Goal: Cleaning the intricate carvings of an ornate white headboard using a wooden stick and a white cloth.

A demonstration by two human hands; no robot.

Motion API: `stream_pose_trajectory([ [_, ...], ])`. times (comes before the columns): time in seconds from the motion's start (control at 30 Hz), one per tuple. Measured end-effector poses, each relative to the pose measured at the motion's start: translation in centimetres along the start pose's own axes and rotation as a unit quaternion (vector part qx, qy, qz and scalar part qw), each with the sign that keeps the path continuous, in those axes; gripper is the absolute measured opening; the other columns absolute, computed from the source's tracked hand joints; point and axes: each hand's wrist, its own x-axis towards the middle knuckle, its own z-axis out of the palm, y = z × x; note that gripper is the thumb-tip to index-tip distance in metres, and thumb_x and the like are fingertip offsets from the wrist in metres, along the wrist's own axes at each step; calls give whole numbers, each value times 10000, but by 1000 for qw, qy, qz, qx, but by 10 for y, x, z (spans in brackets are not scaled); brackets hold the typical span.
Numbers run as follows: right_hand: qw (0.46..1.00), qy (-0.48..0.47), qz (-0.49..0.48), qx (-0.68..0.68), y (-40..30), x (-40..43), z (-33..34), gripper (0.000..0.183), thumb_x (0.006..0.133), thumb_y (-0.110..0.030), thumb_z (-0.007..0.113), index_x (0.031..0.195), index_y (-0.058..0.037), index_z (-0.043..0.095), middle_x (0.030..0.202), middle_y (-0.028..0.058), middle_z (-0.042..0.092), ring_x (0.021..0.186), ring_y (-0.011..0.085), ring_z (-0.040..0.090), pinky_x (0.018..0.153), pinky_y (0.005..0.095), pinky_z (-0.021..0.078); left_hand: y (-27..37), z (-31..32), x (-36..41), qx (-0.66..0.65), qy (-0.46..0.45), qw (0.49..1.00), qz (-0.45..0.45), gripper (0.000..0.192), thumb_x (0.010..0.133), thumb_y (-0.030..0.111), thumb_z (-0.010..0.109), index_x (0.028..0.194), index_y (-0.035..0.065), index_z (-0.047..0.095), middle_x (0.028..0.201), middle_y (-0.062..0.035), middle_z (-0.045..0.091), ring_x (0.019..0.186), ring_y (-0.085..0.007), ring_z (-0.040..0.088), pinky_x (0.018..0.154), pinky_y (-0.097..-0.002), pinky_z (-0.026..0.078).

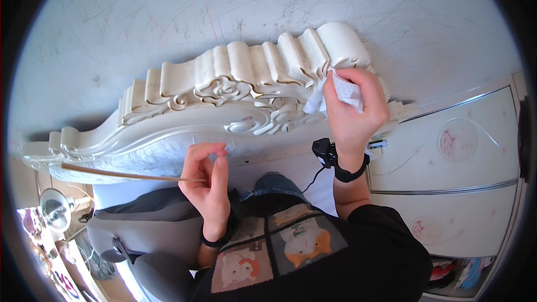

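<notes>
A white carved headboard with gold-edged scrolls and roses spans the view before me, against the wall. My right hand pinches a crumpled white tissue and presses it to the carving just below the large rounded scroll at the top. Lower down, in front of the padded panel, is my left hand. A thin wooden stick is held in its curled fingers and points out to the left. The stick's other end is hidden inside that hand.
The scuffed pale wall rises behind the headboard. White wardrobe doors stand at the right. A white fan is at the far left, near a grey cushioned object. A black device with a cable sits on my right wrist.
</notes>
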Motion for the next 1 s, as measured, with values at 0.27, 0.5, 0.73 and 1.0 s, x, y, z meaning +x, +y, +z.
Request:
stream_pose_trajectory([
  [0.27, 998, 27, -45, -27, 14, -2, -12, 325, 630, 78, 731, 929, -42, 688, 887, 85, 614, 737, 238, 620, 635, 305, 504, -3, 3, 0, -1, -10, 1000, 25, 167, 809, -46, 584, 966, -30, 640, 906, -47, 581, 586, -25, 349, 594, -178, 309],
  [0.5, 998, 20, -35, -42, 7, -12, -16, 417, 609, 74, 708, 1011, -34, 685, 988, 103, 571, 863, 243, 555, 706, 313, 488, 2, 6, 10, 24, -53, 997, 52, 169, 814, -28, 584, 976, -25, 631, 903, -65, 575, 615, -53, 386, 617, -190, 334],
  [0.73, 998, 18, -30, -61, 4, -26, -3, 484, 622, 107, 712, 1086, -31, 694, 962, 108, 571, 819, 227, 559, 664, 285, 480, 1, -6, 28, 41, -59, 997, 36, 152, 822, -1, 591, 968, -26, 628, 921, -69, 565, 598, -55, 368, 579, -196, 306],
  [1.0, 998, 18, 15, -58, -6, -35, 9, 368, 646, 111, 674, 1001, 16, 681, 940, 132, 606, 790, 249, 607, 691, 294, 498, 1, -12, 45, 96, -64, 992, 41, 141, 823, 16, 586, 952, -25, 625, 907, -65, 563, 561, -45, 333, 549, -197, 272],
])
